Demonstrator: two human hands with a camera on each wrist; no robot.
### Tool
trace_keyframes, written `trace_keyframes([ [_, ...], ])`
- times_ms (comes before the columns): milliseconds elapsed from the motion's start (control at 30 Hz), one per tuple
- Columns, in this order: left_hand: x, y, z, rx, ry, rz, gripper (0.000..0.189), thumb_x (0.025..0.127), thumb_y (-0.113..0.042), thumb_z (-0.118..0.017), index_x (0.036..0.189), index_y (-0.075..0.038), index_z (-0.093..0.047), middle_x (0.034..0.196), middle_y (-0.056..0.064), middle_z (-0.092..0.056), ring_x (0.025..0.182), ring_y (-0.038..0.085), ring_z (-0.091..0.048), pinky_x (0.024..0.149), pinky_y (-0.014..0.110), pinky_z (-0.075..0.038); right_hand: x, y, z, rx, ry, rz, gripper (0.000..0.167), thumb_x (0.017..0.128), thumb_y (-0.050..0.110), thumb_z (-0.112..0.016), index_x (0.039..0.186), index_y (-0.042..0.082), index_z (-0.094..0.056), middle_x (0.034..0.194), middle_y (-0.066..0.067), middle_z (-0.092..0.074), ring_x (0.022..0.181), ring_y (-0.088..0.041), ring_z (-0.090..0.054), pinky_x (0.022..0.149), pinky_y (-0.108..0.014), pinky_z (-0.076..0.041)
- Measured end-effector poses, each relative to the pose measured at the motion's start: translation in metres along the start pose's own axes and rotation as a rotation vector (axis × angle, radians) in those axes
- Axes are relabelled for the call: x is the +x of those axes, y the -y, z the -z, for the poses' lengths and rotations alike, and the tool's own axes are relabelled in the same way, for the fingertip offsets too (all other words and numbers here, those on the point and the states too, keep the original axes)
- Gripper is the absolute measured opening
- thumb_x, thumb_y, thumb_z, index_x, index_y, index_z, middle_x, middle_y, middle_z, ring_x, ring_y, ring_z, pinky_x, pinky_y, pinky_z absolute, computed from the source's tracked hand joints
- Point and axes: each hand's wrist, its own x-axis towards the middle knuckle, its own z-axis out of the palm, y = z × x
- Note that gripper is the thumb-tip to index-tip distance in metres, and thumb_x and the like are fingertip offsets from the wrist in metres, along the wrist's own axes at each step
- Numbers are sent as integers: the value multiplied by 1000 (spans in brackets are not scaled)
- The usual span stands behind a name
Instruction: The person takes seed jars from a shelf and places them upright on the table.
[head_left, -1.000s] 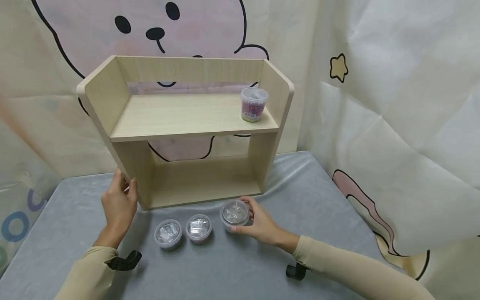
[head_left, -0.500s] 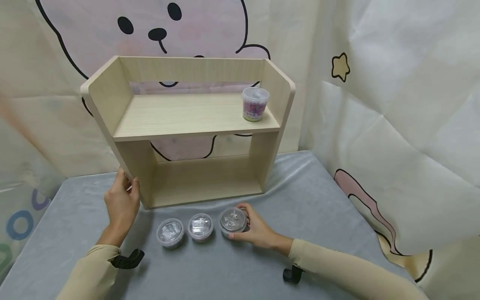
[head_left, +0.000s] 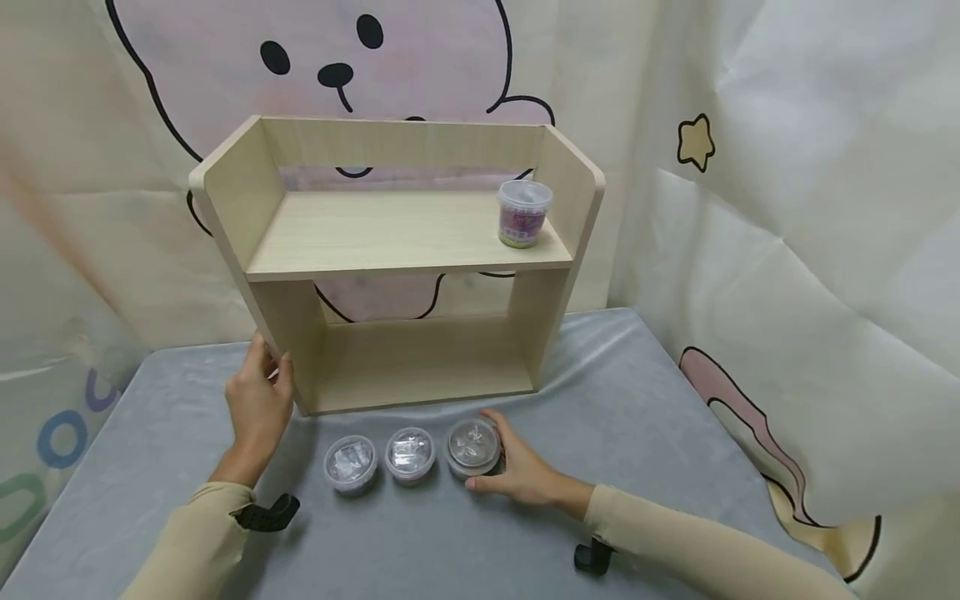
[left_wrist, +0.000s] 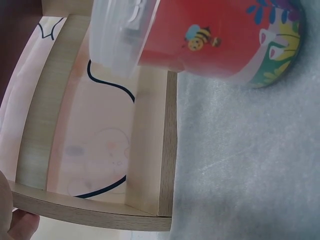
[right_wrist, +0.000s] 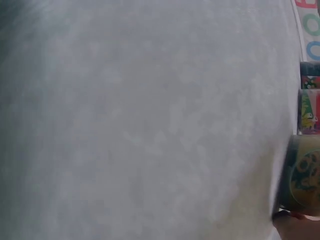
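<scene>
My left hand [head_left: 258, 408] grips the lower left side panel of a small two-tier wooden shelf [head_left: 408, 262]; its fingertips [left_wrist: 24, 224] show at the panel's edge in the left wrist view. My right hand [head_left: 525, 471] holds a round plastic tub [head_left: 472, 444] with a clear lid, thumb in front and fingers behind. That tub stands at the right end of a row with a middle tub [head_left: 410, 455] and a left tub [head_left: 350, 463], also clear-lidded. A red tub [left_wrist: 215, 40] with a bee print fills the top of the left wrist view.
Another lidded tub [head_left: 522, 214] stands on the upper tier, at the right. The shelf rests near the back of a table with a grey-blue cloth [head_left: 420, 550]. Printed curtains [head_left: 810, 208] hang close behind and at the right side.
My right hand has brought its tub slightly toward me and closer to the middle tub. The left hand keeps its grip on the shelf. The head view has shifted a little.
</scene>
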Motion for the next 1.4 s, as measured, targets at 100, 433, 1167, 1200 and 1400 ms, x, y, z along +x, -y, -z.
trace_keyframes([
  [100,0,-1,-2,4,0,-3,24,92,1,-65,116,0,-61,103,26,-75,92,43,-75,70,26,-59,-4,4,8,-43,33,-6,100,87,27,-80,159,3,-15,153,-20,-42,144,-35,-41,122,-56,-30],
  [433,0,-1,-5,-31,-15,29,24,91,3,-63,115,2,-62,106,26,-75,93,43,-74,72,-9,-36,-11,32,51,-4,-64,43,71,98,19,-65,154,-2,-26,159,-29,-32,150,-46,-29,123,-63,-27],
  [1167,-3,-3,-2,-13,-4,28,21,91,4,-62,112,3,-60,104,25,-75,94,43,-74,73,-9,-36,-6,133,124,197,-324,285,71,96,-1,-54,158,5,-21,162,-20,-33,155,-34,-25,129,-52,-18],
  [1200,-3,-3,-2,-11,-4,30,21,91,4,-62,112,3,-60,104,25,-75,95,43,-74,73,-9,-36,-5,138,127,209,-335,296,72,96,-2,-53,159,5,-20,162,-19,-32,156,-33,-25,129,-51,-17],
  [1400,-4,-3,-3,-3,-12,33,24,91,4,-63,114,3,-61,104,24,-76,94,43,-73,73,-9,-36,9,161,140,250,-392,335,73,96,-1,-52,160,7,-18,164,-21,-28,156,-30,-25,131,-45,-17],
])
